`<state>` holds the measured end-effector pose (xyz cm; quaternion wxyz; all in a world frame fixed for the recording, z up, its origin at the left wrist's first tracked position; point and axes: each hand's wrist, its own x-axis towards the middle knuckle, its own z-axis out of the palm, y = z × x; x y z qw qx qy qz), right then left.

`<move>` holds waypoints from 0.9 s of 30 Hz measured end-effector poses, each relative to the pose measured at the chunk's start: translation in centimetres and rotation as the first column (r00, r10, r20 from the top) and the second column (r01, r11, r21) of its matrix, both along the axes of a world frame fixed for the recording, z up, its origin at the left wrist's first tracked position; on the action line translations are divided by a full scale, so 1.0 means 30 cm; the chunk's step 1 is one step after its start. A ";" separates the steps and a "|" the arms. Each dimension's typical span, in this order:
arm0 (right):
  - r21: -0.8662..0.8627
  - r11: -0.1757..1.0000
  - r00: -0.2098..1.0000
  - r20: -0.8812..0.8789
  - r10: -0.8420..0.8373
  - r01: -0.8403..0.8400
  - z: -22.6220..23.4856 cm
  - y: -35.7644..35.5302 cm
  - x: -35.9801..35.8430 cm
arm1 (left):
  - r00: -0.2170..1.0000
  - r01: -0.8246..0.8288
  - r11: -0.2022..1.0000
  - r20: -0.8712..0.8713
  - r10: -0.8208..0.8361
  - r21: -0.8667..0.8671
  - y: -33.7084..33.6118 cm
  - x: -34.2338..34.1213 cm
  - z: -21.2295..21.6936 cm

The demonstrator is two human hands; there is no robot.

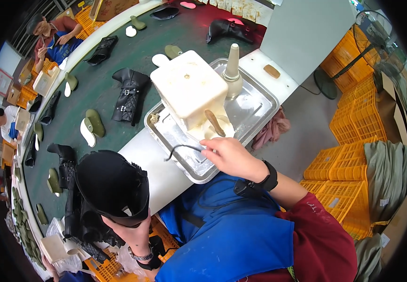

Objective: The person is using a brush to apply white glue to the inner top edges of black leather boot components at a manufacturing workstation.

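My left hand [129, 224] grips a black boot [111, 185] by its shaft, held up over my lap with the opening toward me. My right hand [229, 155] reaches onto a metal tray [255, 110] and pinches a thin dark curved brush or hook [181, 149] near its front part. A cream-coloured glue pot [189, 89] with a wooden-handled brush [214, 123] stands in the tray just beyond that hand. A tall cone-tipped bottle [232, 68] stands behind the pot.
A dark green conveyor belt [95, 89] carries black boots [130, 96] and green and white insoles [92, 124]. Other people sit along its far side at the upper left. Yellow crates [354, 127] are stacked on the right, with a fan [370, 33] beyond.
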<state>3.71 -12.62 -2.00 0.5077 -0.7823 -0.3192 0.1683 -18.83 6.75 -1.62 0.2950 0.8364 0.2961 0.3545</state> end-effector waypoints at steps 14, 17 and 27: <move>-0.156 0.967 0.942 0.300 -0.147 0.201 0.017 -0.071 0.151 | 0.963 0.195 0.926 -0.115 -0.243 -0.323 0.088 -0.053 0.022; -0.187 0.979 0.911 0.412 -0.001 0.085 -0.006 -0.041 0.166 | 0.883 0.450 0.345 0.352 -0.312 -0.824 0.110 -0.050 -0.044; 0.013 0.997 0.997 -0.028 -0.075 0.075 -0.014 -0.080 0.213 | 0.750 0.478 0.070 0.365 -0.552 -0.876 0.153 0.075 -0.111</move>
